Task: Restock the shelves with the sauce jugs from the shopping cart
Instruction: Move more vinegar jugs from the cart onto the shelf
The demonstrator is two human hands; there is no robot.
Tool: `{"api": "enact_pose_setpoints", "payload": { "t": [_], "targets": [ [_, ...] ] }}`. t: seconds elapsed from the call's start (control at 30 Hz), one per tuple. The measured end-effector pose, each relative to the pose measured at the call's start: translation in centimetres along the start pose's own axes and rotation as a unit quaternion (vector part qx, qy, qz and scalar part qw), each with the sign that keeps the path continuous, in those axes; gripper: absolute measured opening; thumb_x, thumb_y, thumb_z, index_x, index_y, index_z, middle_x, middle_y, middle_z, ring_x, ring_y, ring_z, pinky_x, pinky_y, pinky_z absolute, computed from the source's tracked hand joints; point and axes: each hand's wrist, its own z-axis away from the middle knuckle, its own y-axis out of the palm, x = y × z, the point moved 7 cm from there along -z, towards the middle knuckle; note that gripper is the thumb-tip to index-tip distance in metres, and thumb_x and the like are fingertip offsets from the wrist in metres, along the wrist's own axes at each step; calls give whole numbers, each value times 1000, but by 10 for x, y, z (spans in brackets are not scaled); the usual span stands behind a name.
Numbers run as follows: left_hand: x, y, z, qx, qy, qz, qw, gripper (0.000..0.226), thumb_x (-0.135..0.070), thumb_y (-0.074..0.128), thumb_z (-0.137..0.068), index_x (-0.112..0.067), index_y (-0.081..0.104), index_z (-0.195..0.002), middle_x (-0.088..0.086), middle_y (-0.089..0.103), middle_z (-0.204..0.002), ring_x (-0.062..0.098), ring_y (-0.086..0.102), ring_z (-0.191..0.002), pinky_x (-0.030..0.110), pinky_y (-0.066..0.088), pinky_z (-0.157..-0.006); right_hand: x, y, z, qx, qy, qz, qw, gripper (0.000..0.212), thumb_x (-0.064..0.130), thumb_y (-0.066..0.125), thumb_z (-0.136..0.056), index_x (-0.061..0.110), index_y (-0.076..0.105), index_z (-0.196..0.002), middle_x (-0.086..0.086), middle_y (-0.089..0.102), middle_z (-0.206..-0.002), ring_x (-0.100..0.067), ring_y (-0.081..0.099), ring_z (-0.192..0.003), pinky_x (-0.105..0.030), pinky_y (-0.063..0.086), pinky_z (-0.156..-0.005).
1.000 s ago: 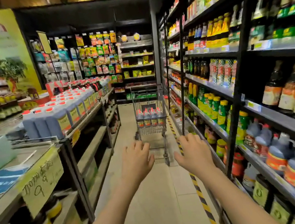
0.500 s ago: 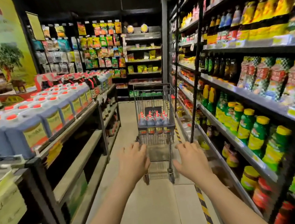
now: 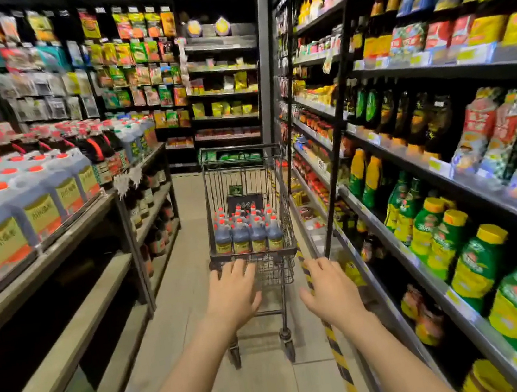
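A small wire shopping cart (image 3: 278, 193) stands in the aisle straight ahead. Several dark sauce jugs (image 3: 248, 232) with red caps and yellow labels fill its upper basket. My left hand (image 3: 233, 294) is stretched out with fingers spread, its fingertips at the cart's near handle bar. My right hand (image 3: 328, 287) is also spread and empty, just right of the cart's near corner, apart from it.
Left shelving (image 3: 58, 244) carries large blue jugs on top, with bare lower boards. The right shelves (image 3: 436, 290) are packed with green and yellow bottles. A yellow-black floor stripe (image 3: 337, 354) runs along their base. Hanging packets cover the far wall.
I have walked up the aisle, so the cart is now much closer. Both hands have stayed outstretched and have come up to the cart's handle.
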Motion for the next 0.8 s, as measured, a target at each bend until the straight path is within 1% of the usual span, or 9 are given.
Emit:
{"api": "enact_pose_setpoints", "payload": {
  "t": [0.17, 0.27, 0.33, 0.47, 0.57, 0.63, 0.67, 0.73, 0.8],
  "targets": [
    [8, 56, -111, 35, -14, -3, 999, 58, -43, 44, -90, -15, 27, -138, 7, 35, -139, 25, 34, -127, 41, 32, -101, -41, 30, -114, 10, -4, 1, 1000, 49, 39, 46, -91, 17, 37, -134, -5, 48, -128, -23, 42, -122, -33, 39, -99],
    [17, 74, -173, 46, -24, 6, 999, 60, -43, 44, -91, -16, 25, -140, 5, 34, -141, 25, 32, -129, 43, 32, -103, -62, 44, -178, 28, 0, 2, 1000, 48, 38, 48, -89, 18, 38, -132, -5, 48, -128, -23, 43, -122, -34, 43, -96],
    [25, 87, -208, 44, -27, 20, 998, 58, -42, 45, -91, -17, 28, -139, 3, 35, -140, 24, 33, -129, 42, 32, -103, -71, 54, -217, 37, -2, 8, 999, 49, 38, 47, -89, 17, 36, -132, -5, 47, -129, -23, 42, -123, -36, 45, -95],
    [51, 125, -261, 55, -46, 38, 997, 56, -40, 46, -90, -17, 30, -138, 2, 36, -142, 24, 35, -129, 40, 32, -102, -80, 92, -283, 81, -8, -5, 997, 53, 38, 48, -91, 16, 34, -137, -6, 44, -132, -24, 40, -125, -35, 40, -100],
    [72, 162, -295, 69, -60, 50, 995, 56, -38, 51, -88, -15, 36, -137, 4, 41, -139, 26, 41, -126, 42, 36, -99, -81, 130, -330, 108, -12, -5, 994, 54, 38, 49, -91, 16, 34, -137, -6, 45, -133, -25, 40, -125, -35, 39, -102],
    [87, 187, -317, 78, -66, 56, 993, 54, -37, 58, -83, -13, 46, -131, 6, 50, -130, 28, 49, -118, 43, 42, -91, -81, 158, -361, 133, -8, -17, 991, 55, 37, 48, -92, 15, 32, -139, -6, 42, -134, -25, 38, -126, -33, 37, -101],
    [96, 202, -330, 87, -69, 60, 992, 53, -36, 65, -77, -12, 53, -123, 7, 56, -120, 29, 55, -108, 43, 47, -83, -80, 171, -377, 142, -6, -20, 990, 55, 37, 47, -92, 15, 31, -140, -6, 41, -134, -25, 37, -126, -33, 37, -100],
    [115, 229, -359, 92, -69, 40, 993, 54, -37, 80, -56, -13, 65, -101, 5, 64, -95, 27, 64, -83, 40, 52, -64, -79, 195, -409, 154, -1, -19, 988, 54, 37, 46, -93, 15, 31, -140, -6, 40, -135, -24, 37, -127, -33, 39, -96],
    [132, 256, -389, 86, -75, 40, 993, 55, -37, 85, -42, -15, 67, -89, 3, 64, -83, 24, 64, -72, 37, 52, -56, -81, 219, -441, 164, 19, -18, 986, 53, 37, 47, -92, 16, 32, -138, -4, 41, -133, -23, 39, -126, -32, 41, -93]
  ]
}}
